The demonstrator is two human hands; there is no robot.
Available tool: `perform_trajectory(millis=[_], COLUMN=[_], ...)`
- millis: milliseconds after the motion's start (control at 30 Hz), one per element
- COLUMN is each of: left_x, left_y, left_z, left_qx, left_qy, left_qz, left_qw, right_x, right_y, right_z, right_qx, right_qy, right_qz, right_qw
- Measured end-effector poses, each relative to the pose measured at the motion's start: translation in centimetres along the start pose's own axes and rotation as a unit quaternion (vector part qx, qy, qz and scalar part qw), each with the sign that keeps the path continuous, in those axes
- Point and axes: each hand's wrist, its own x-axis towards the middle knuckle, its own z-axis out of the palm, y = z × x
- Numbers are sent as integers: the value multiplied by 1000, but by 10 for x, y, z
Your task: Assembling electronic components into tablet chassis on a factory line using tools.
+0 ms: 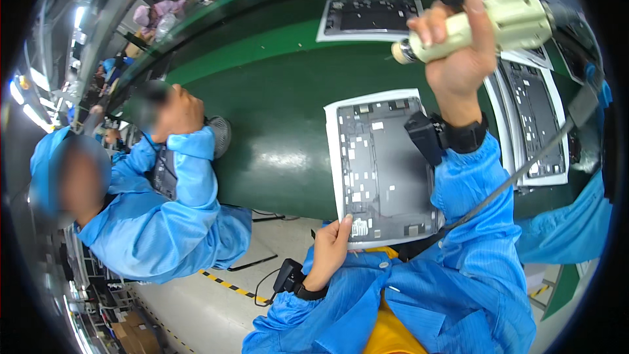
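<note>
The power tool (508,23) looks smooth plastic, the panel (403,177) matt, the sleeve (475,187) cloth, the tabletop (282,151) glossy.

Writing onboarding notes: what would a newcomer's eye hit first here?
Probably the cream handheld tool, gripped in the right hand at upper right. Then the dark flat panel with white patches, on a white sheet right of centre, the left hand at its near-left corner. Lastly, the co-worker in blue at the left.

Pale tool (514,23) in right grip (462,56), left grip (333,244) on panel (390,170)
</note>
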Motion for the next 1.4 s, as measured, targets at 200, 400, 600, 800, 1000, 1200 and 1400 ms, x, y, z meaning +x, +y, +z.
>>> perform_trajectory(millis=[200,400,600,800,1000,1200,1400], left_x=[43,122,283,419,391,386,348], left_y=[5,101,185,214,242,241,266], left_z=[-56,-124,-185,-235,-238,-207,-80], left_qx=[86,192,83,121,356,519,616], left_qy=[223,272,339,438,483,623,-10], left_qz=[271,365,395,310,142,293,551], left_qw=[932,869,850,835,787,507,563], right_x=[10,15,22,21,23,25,28], right_y=[-27,-30,-23,-15,-15,-14,-23], right_z=[-14,-25,-32,-45,-60,-59,-58], right_qx=[45,44,-10,-48,-89,-86,-32], right_qy=[51,68,109,69,73,70,79], right_qz=[-57,-67,-78,-84,-99,-90,-87], right_qw=[996,994,991,993,988,990,992])
